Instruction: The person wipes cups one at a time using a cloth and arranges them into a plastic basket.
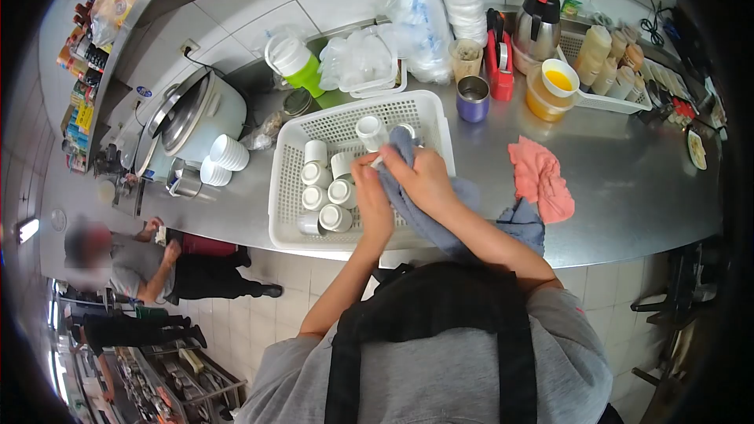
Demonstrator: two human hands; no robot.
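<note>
Over the right half of a white perforated basket (283, 180), my two hands are close together. My right hand (420, 180) is closed on a blue-grey cloth (440, 216), which hangs down toward the counter edge. My left hand (371, 188) is closed beside it, around something mostly hidden by the fingers and cloth; a small white part shows between the hands. Several white cups (336, 218) lie in the left part of the basket, most of them upside down. Another white cup (371, 133) is just behind my left hand.
On the steel counter (628, 204) are a pink cloth (540, 179), a purple cup (472, 100), an orange-filled container (547, 98), a thermos (537, 22), stacked white cups (228, 154) and a large pot (206, 114). A person (141, 263) stands at the left.
</note>
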